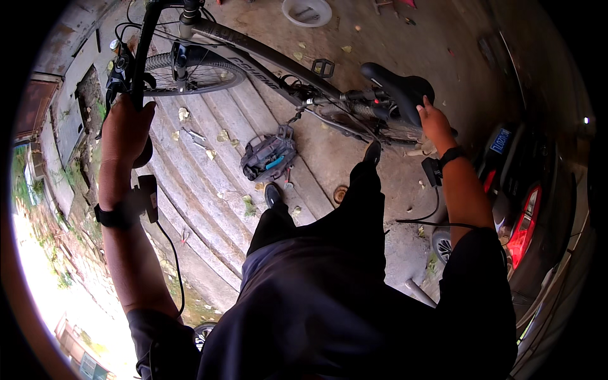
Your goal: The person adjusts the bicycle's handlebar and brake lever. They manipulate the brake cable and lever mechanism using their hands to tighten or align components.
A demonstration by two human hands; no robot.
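Note:
A dark grey bicycle (256, 71) stands across the top of the view in front of me, its front end to the left. My left hand (128, 126) is closed round the end of its handlebar (147, 47), beside the brake lever. At the other end my right hand (434, 121) grips the rear edge of the black saddle (400, 88), with the thumb on top and the other fingers partly hidden. Between them I see the front wheel (229, 81) on the left and a black pedal (323, 68) on the far side.
A grey tool bag (266, 158) lies open on the grooved concrete near my left shoe (273, 196). Metal tools (197, 138) and dry leaves are scattered left of it. A dark car (516, 196) with a red tail light stands at the right. A white basin (308, 11) sits beyond the bicycle.

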